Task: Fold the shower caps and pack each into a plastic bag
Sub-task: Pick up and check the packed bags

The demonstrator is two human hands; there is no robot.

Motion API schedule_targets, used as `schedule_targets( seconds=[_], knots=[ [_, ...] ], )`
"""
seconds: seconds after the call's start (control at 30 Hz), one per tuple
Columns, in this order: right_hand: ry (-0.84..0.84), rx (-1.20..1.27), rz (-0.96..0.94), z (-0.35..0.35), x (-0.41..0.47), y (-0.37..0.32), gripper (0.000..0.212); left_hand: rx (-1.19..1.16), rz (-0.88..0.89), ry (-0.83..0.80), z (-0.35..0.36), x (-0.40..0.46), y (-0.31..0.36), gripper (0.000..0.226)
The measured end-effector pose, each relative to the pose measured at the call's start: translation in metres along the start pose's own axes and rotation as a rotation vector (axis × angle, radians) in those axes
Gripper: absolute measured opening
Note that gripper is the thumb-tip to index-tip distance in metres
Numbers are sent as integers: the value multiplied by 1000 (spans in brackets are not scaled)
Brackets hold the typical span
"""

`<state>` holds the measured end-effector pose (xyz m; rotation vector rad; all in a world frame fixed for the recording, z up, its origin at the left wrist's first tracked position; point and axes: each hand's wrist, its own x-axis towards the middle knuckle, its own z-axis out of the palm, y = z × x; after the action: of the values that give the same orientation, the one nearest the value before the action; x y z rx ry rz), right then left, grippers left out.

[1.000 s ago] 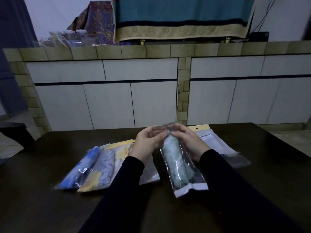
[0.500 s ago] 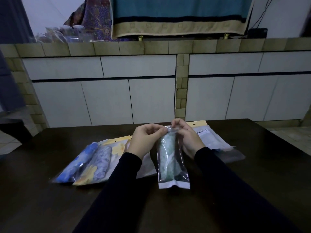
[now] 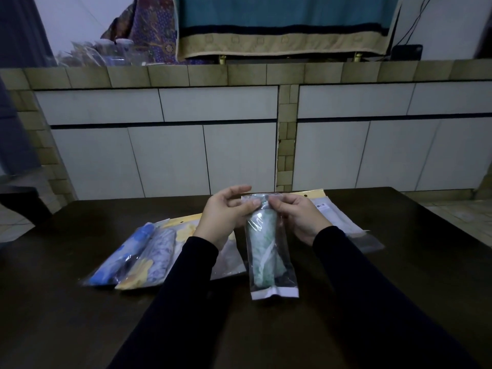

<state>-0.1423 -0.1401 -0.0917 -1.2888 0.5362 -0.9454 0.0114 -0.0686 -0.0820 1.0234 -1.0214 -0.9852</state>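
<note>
The clear plastic bag (image 3: 271,251) with the rolled green shower cap (image 3: 262,251) inside stands nearly upright in front of the person, its white bottom edge resting on the dark table (image 3: 399,262) or just above it; which, I cannot tell. The right hand (image 3: 299,218) pinches the top flap of the bag between thumb and fingers. The left hand (image 3: 226,214) grips the other side of the mouth with its thumb, while its upper fingers are stretched out loosely. The step in hand looks like sealing the flap. To do it well, the cap should sit fully below the mouth so no fabric catches in the seal, and the flap should be folded straight and pressed flat from one side to the other. Two packed bags, blue (image 3: 125,255) and yellow-flowered (image 3: 151,259), lie on the table to the left.
</note>
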Motion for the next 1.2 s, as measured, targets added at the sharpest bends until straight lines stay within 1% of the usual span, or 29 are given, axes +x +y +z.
schedule_targets(
  seconds=[0.03, 0.1, 0.17, 0.2, 0.27, 0.33, 0.4, 0.43, 0.47, 0.5, 0.53, 0.57, 0.6, 0.63, 0.67, 0.7, 0.77, 0.83, 0.9, 0.97, 1.03, 1.1, 1.2],
  knots=[
    [9, -6, -11, 0, 0, -2, 28, 0, -7, -10, 0, 0, 0, 35],
    [32, -12, -55, 2, -1, -7, 28, 74, -6, -16, -1, -1, 3, 33],
    [67, -16, -107, 4, -3, -13, 31, 132, 36, -11, -1, -5, 8, 22],
    [81, -7, -127, 6, -3, -16, 31, 129, 67, -4, 0, -6, 11, 15],
    [116, -28, -188, 6, -3, -22, 32, 46, 118, 3, 0, -6, 18, 5],
    [191, -170, -280, 3, -3, -24, 39, -24, 189, 22, -2, -7, 22, 7],
    [330, -355, -368, 1, -3, -24, 36, -36, 247, 12, -7, -6, 23, 10],
    [411, -432, -373, -1, -2, -22, 33, -44, 251, -16, -10, -4, 20, 12],
    [463, -474, -315, -3, -3, -22, 38, -64, 239, -50, -12, -5, 19, 15],
    [466, -470, -189, -4, -2, -23, 46, -73, 214, -76, -13, -4, 15, 19],
    [410, -423, -22, -5, -3, -23, 53, -65, 175, -86, -12, -4, 13, 24],
    [325, -367, 135, -5, -4, -24, 59, -25, 152, -62, -10, -3, 8, 24],
    [239, -329, 244, -5, -4, -23, 62, 24, 139, -31, -8, -4, 5, 22],
    [175, -333, 288, -6, -3, -21, 61, 80, 137, 3, -6, -4, 0, 23],
    [136, -362, 282, -7, -3, -19, 55, 115, 129, 19, -4, -4, -4, 24],
    [118, -397, 244, -9, -3, -17, 44, 142, 125, 21, -4, -3, -8, 26],
    [123, -457, 173, -9, -3, -13, 24, 219, 91, 45, -5, 0, -11, 39],
    [135, -515, 139, -8, -2, -11, 16, 283, 33, 94, -8, 2, -13, 50],
    [114, -524, 139, -3, -2, -8, 17, 247, -30, 119, -9, 2, -16, 51],
    [72, -496, 148, 4, -2, -8, 22, 151, -76, 131, -6, -1, -19, 50],
    [85, -547, 130, 7, -2, -8, 21, 51, -118, 145, -4, -1, -21, 44],
    [117, -602, 105, 6, -1, -8, 25, -23, -166, 139, -3, -1, -19, 38],
    [118, -606, 77, 6, -1, -7, 31, 0, -187, 124, -4, -3, -13, 31]
  ],
)
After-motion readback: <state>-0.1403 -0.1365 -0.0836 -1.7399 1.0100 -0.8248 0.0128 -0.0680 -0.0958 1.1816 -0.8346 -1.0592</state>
